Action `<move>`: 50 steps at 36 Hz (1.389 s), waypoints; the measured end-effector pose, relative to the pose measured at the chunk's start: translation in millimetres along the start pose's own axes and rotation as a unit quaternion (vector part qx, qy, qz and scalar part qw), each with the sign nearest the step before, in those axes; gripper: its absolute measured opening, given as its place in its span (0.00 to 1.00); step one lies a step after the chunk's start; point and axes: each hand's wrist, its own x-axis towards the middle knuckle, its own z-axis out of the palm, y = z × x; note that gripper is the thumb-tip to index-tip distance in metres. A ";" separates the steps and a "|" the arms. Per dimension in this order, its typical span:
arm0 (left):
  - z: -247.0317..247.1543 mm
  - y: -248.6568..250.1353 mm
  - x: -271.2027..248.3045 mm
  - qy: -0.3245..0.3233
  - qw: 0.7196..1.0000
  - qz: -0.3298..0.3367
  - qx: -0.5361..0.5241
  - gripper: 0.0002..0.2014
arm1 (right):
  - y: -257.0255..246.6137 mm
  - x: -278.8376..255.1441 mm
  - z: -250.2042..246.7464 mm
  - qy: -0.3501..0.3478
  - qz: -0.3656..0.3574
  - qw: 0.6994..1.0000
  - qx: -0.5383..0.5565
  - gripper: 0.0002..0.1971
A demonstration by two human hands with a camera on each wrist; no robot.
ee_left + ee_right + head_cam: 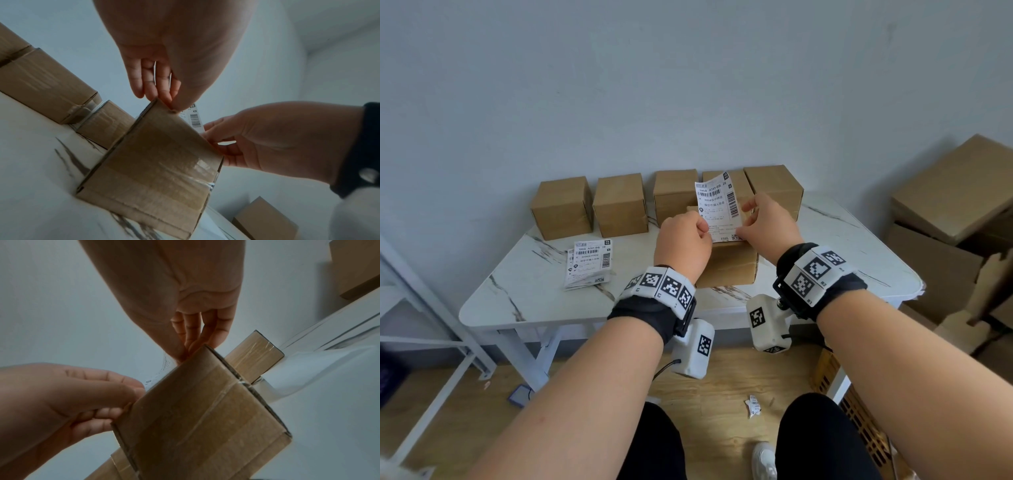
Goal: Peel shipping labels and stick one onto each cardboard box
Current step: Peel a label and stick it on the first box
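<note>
at frame centre the left hand [683, 240] and right hand [767, 222] each pinch a lower corner of a shipping label [719, 205], held upright over the near cardboard box [727, 267]. sticking step; next, probably lay it flat and smooth it down.

White shipping label [718, 205] upright over near cardboard box [727, 265], lower edge at box top. Five plain boxes [619, 205] rowed behind. Label stack [589, 262] flat, left.

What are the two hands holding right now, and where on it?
Both hold one shipping label: left hand pinches its lower left corner, right hand its lower right edge, above the near box.
</note>
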 end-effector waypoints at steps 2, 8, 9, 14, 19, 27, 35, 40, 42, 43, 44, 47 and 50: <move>1.1 -0.9 -0.1 0.008 1.000 0.014 0.014 0.04 | 1.1 -0.3 0.6 -0.002 0.001 1.000 0.004 0.18; 1.9 -4.3 0.5 0.004 1.000 -0.017 0.013 0.07 | 2.9 3.1 1.1 -0.010 0.007 1.000 0.013 0.24; 1.5 -4.7 0.8 -0.001 1.000 -0.023 0.009 0.07 | 2.7 3.2 0.9 -0.011 0.007 1.000 0.013 0.25; 1.4 -8.4 3.9 -0.014 0.999 -0.032 -0.022 0.09 | 3.4 0.9 2.4 -0.012 0.004 1.000 0.011 0.26; -2.7 -11.5 6.4 -0.031 0.997 -0.038 -0.053 0.09 | 1.8 -3.4 2.8 -0.019 0.011 0.999 0.025 0.30; -2.5 -13.6 5.3 -0.034 0.997 -0.037 -0.059 0.10 | -10.4 -10.7 11.6 -0.022 0.023 0.999 0.014 0.35; -2.5 -12.7 4.7 -0.039 0.997 -0.040 -0.054 0.11 | -11.7 -8.6 12.9 -0.033 0.037 0.999 0.013 0.34; -2.3 -10.7 3.4 -0.033 0.998 -0.035 -0.040 0.10 | -5.8 -1.1 4.7 -0.039 0.049 0.997 0.044 0.25; -2.2 -9.5 2.5 -0.029 0.999 -0.030 -0.032 0.10 | -3.1 0.0 1.7 -0.038 0.046 0.997 0.048 0.23; -2.2 -8.6 2.1 -0.027 0.999 -0.023 -0.031 0.10 | -2.1 0.2 0.3 -0.037 0.043 0.997 0.049 0.21; -2.2 -7.6 1.6 -0.026 0.999 -0.009 -0.025 0.10 | -0.8 0.4 -1.2 -0.037 0.039 0.997 0.048 0.20; -1.7 -4.9 -0.3 -0.036 0.998 0.035 0.027 0.14 | 3.2 -0.1 -4.7 -0.032 0.011 0.999 0.041 0.14; -0.1 -7.3 3.1 -0.051 0.997 0.026 0.050 0.16 | 5.2 -0.8 -4.6 -0.053 0.004 0.998 0.025 0.12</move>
